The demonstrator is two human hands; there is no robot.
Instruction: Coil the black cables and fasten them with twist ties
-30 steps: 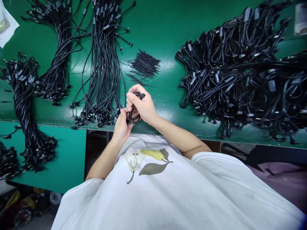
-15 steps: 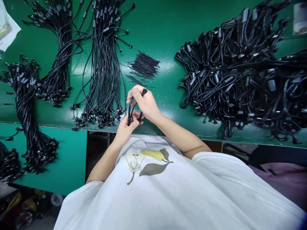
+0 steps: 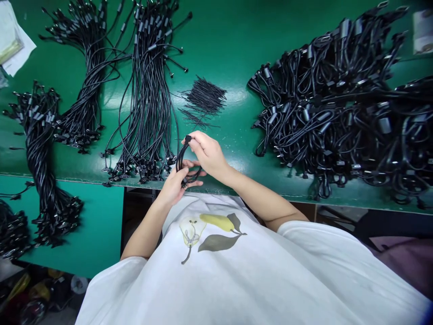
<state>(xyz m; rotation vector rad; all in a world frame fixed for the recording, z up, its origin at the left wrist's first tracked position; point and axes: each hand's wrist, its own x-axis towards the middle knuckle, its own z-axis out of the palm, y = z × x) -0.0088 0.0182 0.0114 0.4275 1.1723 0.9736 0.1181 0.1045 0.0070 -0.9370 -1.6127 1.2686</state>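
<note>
A black cable (image 3: 180, 159), bent into a loop, is held between my two hands above the front edge of the green table. My left hand (image 3: 175, 183) is closed round the lower left of the loop, thumb across the strands, with a connector end showing below. At the top, my right hand (image 3: 207, 151) pinches the cable near a black connector (image 3: 188, 139). Just beyond my hands lies a pile of short, thin black ties (image 3: 205, 95).
Long straight bundles of black cables (image 3: 149, 90) lie to the left, one bundle (image 3: 42, 158) hanging over the table edge. Many coiled cables (image 3: 321, 122) are heaped on the right. White papers (image 3: 20, 49) rest at the far left, above a lower green surface (image 3: 101, 216).
The cable has gone from an open bend to a tighter loop with more strands together. My right hand has turned and lowered slightly, bringing the connector to the loop's top left.
</note>
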